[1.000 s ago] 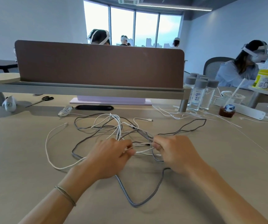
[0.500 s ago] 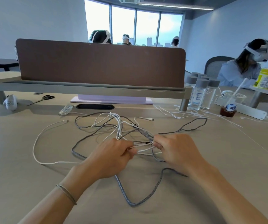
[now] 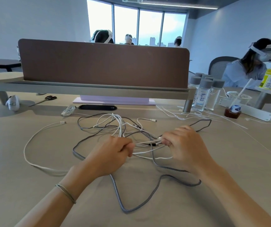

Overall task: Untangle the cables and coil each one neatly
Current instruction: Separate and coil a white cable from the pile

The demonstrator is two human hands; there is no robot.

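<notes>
While both hands work the middle of the knot, the left hand (image 3: 113, 154) has its fingers curled tight around a few thin white cable strands, and the right hand (image 3: 185, 145) pinches the white cable (image 3: 33, 161) and a dark connector end at its fingertips, so the short stretch between them is pulled taut, probably to expose where the strands cross. Exactly which strands each hand holds is hard to tell. Most of the tangle lies on the beige table (image 3: 246, 161) just beyond the hands, with white loops heaped over the thick grey braided cable (image 3: 123, 208), which trails in a wide slack loop toward the person. One white cable swings far out to the left, its plug lying free. By the look of it nothing is separated or coiled yet, so untangling is at an early stage.
</notes>
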